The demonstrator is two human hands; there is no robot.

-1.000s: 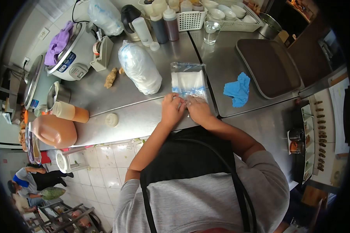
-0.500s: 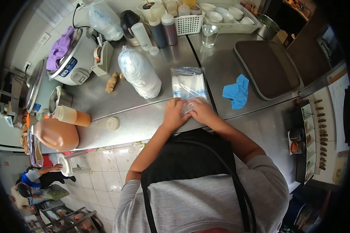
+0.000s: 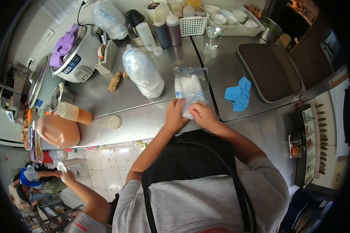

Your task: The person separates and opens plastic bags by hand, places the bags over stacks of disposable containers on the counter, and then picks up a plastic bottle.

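Centre of frame, on the steel tabletop [image 3: 112,105]: clear plastic packet [image 3: 188,84] lying flat, white folded contents inside, its far end loose and see-through, its near end between the person's two hands. Left hand [image 3: 175,115] against the packet's lower left edge, thumb toward the plastic; fingers partly hidden, cannot tell whether they grip. Right hand [image 3: 203,115] at the lower right edge, fingers curled in narrow and touching the plastic; cannot tell whether any is pinched.

Left of the packet, well apart: bulging plastic bag [image 3: 144,73] with white contents, then a knobbly root [image 3: 114,81]. Pale round cap [image 3: 114,122] near the tabletop's front edge. Farther left, orange-filled bottle [image 3: 76,113] tilted beside a large jug [image 3: 58,133].

Right of the packet, beyond the dark seam: crumpled blue cloth [image 3: 238,94] near a brown tray [image 3: 269,72]. Upper centre, water glass [image 3: 213,37] in front of a white basket [image 3: 241,29] holding bowls. Lower left, another person's forearm [image 3: 87,196] reaches up.
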